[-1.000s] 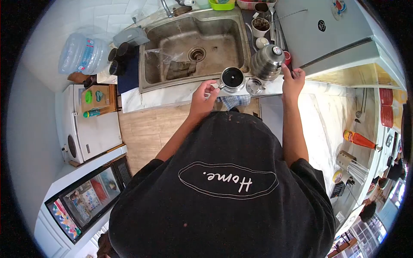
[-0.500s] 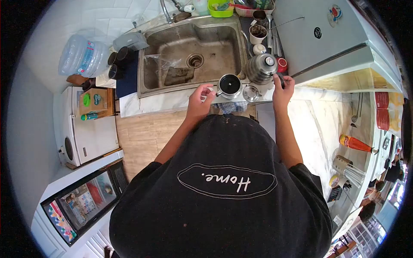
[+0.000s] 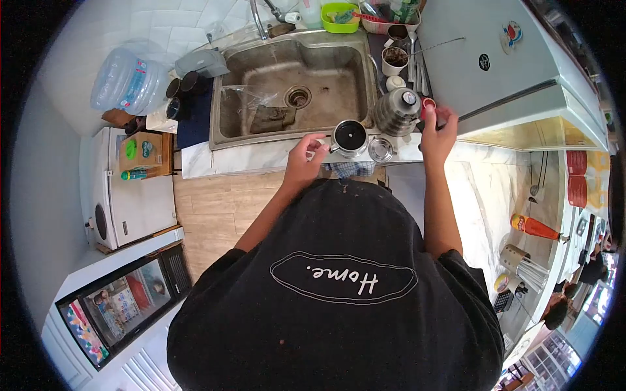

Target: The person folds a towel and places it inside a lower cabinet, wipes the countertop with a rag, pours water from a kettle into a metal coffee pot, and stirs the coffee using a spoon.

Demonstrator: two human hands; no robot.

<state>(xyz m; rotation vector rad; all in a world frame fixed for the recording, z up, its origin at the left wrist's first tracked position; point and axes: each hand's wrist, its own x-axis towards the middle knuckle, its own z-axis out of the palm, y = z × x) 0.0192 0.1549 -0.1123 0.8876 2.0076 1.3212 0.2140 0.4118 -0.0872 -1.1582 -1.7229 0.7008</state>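
Observation:
My left hand is beside the handle of a metal cup with dark contents, its thumb and index finger apart. A round metal lid lies right of the cup on the counter edge. Behind the lid stands a silver kettle with a dark handle on its right side. My right hand is raised by that handle, fingers spread, with no clear grip on it. A small red-rimmed object shows just beyond the kettle.
A steel sink holds a plastic bag and a dark flat piece. White cups and utensils stand to its right, beside a fridge. Dark cups and a water bottle are at left. People appear at the far lower right.
The kettle has come left and nearer to the counter edge. My right hand followed it, then shifted slightly right, its fingers more apart. My left hand has stayed beside the cup.

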